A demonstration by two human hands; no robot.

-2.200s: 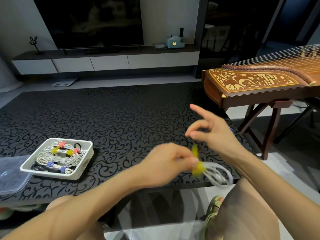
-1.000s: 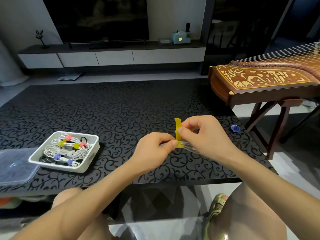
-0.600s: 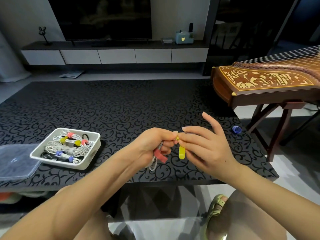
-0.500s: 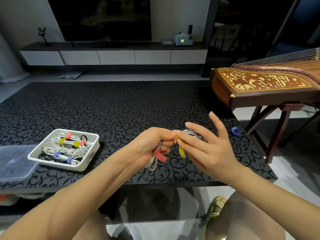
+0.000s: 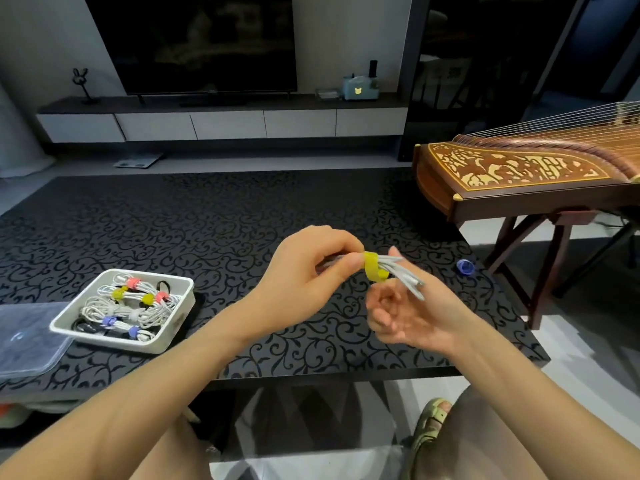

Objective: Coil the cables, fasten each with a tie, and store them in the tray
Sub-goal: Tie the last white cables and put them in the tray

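Observation:
Above the table's front edge, my left hand (image 5: 304, 268) pinches a coiled white cable (image 5: 403, 271). A yellow tie (image 5: 371, 265) is wrapped round the bundle just past my thumb. The cable's loose ends stick out to the right, over my right hand (image 5: 415, 313). That hand lies palm up just below the bundle with its fingers loosely curled, holding nothing that I can see. At the left stands the white tray (image 5: 114, 342), which holds several coiled cables bound with pink, yellow and blue ties.
The black patterned table (image 5: 207, 230) carries a clear plastic lid (image 5: 24, 337) left of the tray and a small blue tie (image 5: 465, 266) near its right edge. A wooden zither on a stand (image 5: 519, 174) is close on the right.
The yellow tie, loose in my right fingers before, is now wound round the cable. My right hand has dropped below the bundle and turned palm up. The pink tie is out of sight.

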